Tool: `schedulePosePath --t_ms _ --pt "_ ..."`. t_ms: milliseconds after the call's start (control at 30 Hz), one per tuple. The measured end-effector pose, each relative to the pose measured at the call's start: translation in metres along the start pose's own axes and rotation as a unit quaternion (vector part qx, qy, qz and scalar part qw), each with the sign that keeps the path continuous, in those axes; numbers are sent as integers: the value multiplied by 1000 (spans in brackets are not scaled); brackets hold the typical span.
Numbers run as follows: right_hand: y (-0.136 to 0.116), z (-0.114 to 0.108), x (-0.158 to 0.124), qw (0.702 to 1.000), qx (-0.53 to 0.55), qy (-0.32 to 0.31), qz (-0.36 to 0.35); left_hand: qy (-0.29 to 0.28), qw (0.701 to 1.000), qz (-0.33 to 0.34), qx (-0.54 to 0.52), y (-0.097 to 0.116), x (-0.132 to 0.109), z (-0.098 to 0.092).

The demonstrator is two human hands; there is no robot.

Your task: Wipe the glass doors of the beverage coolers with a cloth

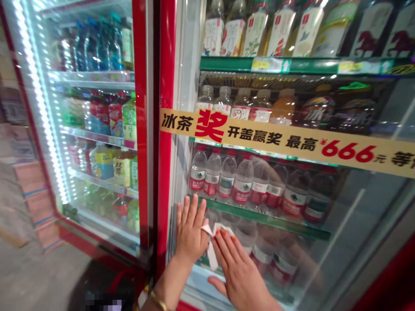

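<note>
My left hand (190, 233) lies flat against the glass door (363, 207) of a drinks fridge, near its red left frame, with the fingers stretched out. Just right of it, my right hand (238, 265) presses a white tissue (212, 255) to the glass under its fingertips. The tissue is crumpled, partly covered by those fingers, and one corner reaches my left thumb. Behind the glass, water bottles (242, 179) with red caps stand in a row above my hands. More bottles on the shelf below are partly hidden by my right hand.
A yellow printed strip (285, 140) runs across the door above my hands. Bottled drinks fill the upper shelves. To the left stands a second lit fridge (140, 129) with a red frame. Pink boxes (35, 194) are stacked beside it on the grey floor (48, 280).
</note>
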State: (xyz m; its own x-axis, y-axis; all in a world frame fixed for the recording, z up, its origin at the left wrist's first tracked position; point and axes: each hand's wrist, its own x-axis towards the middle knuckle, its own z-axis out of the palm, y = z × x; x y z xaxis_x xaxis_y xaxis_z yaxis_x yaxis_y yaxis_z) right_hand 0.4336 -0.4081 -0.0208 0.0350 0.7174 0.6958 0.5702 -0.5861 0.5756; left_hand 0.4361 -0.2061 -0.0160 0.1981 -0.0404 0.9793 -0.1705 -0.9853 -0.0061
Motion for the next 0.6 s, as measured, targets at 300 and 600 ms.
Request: schedulePosePath --t_ms 300,600 --pt "-40 5 24 989 -15 -19 147 2 999 11 -48 -14 -21 -3" --pt "-43 3 12 986 -64 -39 151 21 990 -21 -136 -9 -19 -9"
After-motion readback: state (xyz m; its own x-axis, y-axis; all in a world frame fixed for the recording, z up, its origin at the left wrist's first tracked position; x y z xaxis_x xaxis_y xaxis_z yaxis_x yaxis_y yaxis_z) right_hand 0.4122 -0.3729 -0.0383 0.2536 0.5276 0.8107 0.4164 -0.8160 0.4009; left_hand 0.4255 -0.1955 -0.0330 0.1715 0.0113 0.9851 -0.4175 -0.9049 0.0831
